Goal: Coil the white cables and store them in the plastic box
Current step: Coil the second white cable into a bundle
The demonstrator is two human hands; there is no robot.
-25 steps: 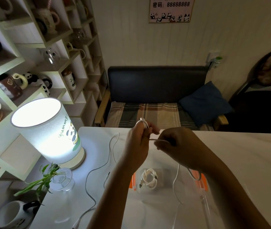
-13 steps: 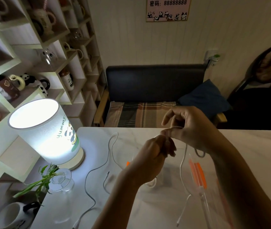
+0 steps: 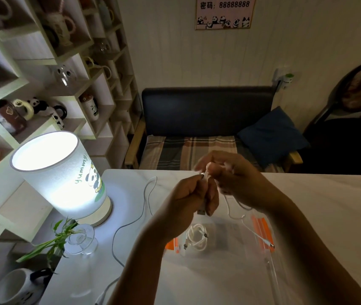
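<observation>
My left hand (image 3: 191, 198) grips a white cable above the table, with its USB plug (image 3: 201, 211) poking out below the fist. My right hand (image 3: 230, 172) pinches the same cable close beside the left, blurred. The loose tail of the cable (image 3: 248, 228) hangs down to a small connector over the clear plastic box (image 3: 223, 252), which has orange clips. A coiled white cable (image 3: 196, 237) lies inside the box.
A lit panda table lamp (image 3: 58, 175) stands at the table's left, its thin cord (image 3: 131, 221) trailing across the white table (image 3: 329, 216). A glass vase with a green sprig (image 3: 76, 238) sits near the lamp. Shelves of mugs stand left, a sofa behind.
My hands have come together again above the box. The left hand rose and the right moved down to it, and the cable's hanging tail is shorter.
</observation>
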